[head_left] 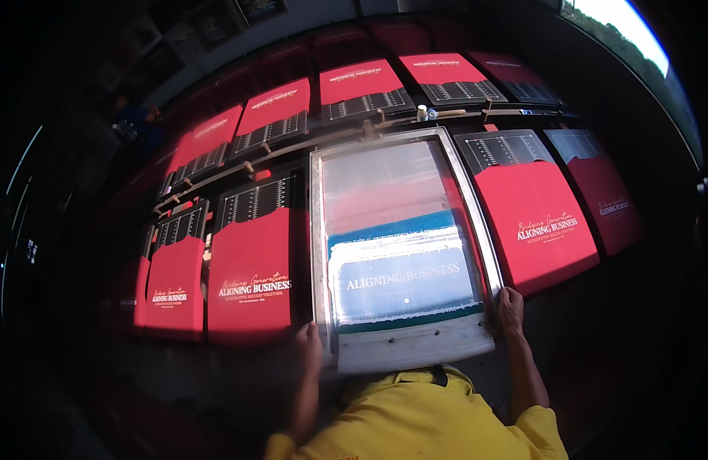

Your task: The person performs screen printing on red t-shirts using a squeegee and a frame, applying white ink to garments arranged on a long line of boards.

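Note:
A silver metal screen-printing frame [476, 218] lies in front of me over one of the boards. Its mesh [385, 172] is pale and see-through at the far end, with a blue stencil area [404, 295] nearer me that carries pale lettering. My left hand [311, 345] is closed at the frame's near left corner, a little blurred. At the near right corner, my right hand [512, 310] has its fingers wrapped round the frame's edge. The fabric under the mesh shows only as a faint red tint.
Red fabric pieces with white print lie on black ruled boards to the left [250, 261], right [534, 222] and in a far row [362, 84]. Wooden rails [293, 146] run between the rows. A small bottle [422, 113] stands on the rail beyond the frame. A bright window [630, 38] is at upper right.

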Available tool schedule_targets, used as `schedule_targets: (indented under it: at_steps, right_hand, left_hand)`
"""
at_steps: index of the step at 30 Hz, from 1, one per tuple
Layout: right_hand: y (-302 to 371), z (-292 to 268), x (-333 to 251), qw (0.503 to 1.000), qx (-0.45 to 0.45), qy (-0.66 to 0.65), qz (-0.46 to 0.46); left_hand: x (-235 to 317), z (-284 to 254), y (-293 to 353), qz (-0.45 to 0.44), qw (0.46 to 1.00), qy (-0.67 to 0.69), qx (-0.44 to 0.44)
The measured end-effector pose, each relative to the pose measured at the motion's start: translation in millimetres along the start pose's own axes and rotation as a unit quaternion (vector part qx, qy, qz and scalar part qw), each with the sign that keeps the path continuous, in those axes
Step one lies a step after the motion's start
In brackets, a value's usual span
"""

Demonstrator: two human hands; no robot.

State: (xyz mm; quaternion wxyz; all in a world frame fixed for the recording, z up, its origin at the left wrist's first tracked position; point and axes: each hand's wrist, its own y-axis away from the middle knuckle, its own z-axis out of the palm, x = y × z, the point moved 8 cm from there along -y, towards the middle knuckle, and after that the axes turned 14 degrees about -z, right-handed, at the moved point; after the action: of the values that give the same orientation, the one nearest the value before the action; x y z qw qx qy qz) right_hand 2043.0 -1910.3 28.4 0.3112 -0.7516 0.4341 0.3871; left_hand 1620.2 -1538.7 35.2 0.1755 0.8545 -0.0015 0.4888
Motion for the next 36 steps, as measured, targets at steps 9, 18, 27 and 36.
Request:
schedule_targets:
  at_steps: [9, 18, 27, 36]
  right_hand:
    - [-38.2, 0.5, 24.8, 0.999, -0.015, 0.037, -0.011]
    - [-49.3, 3.1, 13.3, 1.0, 0.03, 0.005, -0.001]
    - [-51.9, 2.6, 35.9, 0.999, 0.043, 0.017, 0.011]
    - [-48.4, 12.7, 29.7, 0.997, 0.059, 0.041, -0.029]
  left_hand:
    - [2.5, 34.4, -18.9, 0.019, 1.0, 0.004, -0.004]
    - [26.9, 34.3, -18.3, 0.023, 0.995, -0.069, 0.062]
    - [22.6, 40.3, -17.5, -0.022, 1.0, 0.005, 0.01]
    - [10.8, 35.8, -33.8, 0.002, 0.999, -0.05, 0.014]
